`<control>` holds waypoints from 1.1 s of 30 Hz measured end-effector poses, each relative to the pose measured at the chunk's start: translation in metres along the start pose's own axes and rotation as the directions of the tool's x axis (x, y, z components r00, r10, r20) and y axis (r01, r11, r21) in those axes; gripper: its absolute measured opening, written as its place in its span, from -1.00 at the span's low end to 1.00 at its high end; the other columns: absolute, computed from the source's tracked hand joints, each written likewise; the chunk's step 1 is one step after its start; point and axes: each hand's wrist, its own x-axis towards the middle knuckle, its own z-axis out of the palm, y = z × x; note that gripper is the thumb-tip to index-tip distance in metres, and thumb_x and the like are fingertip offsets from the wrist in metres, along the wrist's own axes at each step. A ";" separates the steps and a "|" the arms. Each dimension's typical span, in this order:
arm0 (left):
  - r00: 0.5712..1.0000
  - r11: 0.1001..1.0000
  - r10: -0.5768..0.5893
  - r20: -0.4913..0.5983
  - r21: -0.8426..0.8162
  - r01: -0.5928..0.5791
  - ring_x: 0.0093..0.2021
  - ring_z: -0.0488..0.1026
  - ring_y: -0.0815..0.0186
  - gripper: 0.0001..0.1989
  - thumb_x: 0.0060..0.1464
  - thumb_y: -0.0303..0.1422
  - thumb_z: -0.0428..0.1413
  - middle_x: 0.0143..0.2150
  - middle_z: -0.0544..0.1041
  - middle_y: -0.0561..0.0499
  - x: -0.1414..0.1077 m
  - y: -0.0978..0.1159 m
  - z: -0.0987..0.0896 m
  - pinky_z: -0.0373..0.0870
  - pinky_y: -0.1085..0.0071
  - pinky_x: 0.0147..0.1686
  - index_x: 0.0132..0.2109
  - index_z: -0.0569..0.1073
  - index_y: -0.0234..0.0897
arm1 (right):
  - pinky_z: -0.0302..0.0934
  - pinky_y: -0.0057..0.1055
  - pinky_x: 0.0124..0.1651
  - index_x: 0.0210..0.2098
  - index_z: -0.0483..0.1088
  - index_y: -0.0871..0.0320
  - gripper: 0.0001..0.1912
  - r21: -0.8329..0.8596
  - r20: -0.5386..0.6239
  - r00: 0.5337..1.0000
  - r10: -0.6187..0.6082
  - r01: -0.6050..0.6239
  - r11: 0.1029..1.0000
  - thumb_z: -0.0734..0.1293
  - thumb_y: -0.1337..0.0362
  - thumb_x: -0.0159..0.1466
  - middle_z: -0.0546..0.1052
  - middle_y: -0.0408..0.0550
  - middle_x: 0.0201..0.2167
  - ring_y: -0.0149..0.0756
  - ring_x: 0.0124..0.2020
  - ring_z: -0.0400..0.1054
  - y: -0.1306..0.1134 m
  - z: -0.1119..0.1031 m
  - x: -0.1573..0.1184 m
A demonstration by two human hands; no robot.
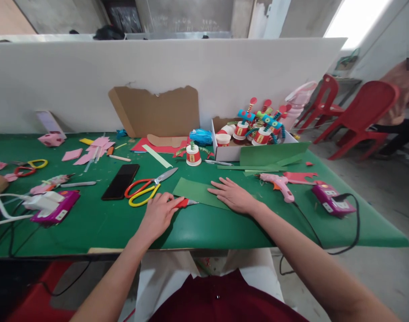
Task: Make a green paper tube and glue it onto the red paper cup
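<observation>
Left hand (162, 211) closed round red pointed tool (183, 203), frame center, tip at lower edge of green sheet (196, 191). Right hand (232, 195) open, palm down, fingers spread on sheet's right part. Scissors (151, 186) left of sheet, phone (120, 181) beyond. Cup figure (193, 155) above sheet. Pink glue gun (279, 182) right of center.

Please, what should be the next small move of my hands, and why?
Perhaps turn the red tool slightly aside: held in the left hand, its tip points toward the right hand, which lies flat on the green paper.
</observation>
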 end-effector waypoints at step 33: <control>0.994 1.000 0.003 0.110 -0.005 -0.002 -0.16 0.27 0.20 -0.62 0.24 -0.40 -0.08 -0.13 0.41 -0.06 0.002 0.040 0.001 0.15 0.31 -0.27 0.13 0.42 -0.03 | -0.19 -0.02 0.37 0.29 0.14 -0.05 -0.53 -0.071 -0.027 0.999 -0.019 0.018 0.997 -0.01 0.16 0.44 0.15 -0.15 0.34 -0.08 0.38 -0.11 -0.001 0.006 0.002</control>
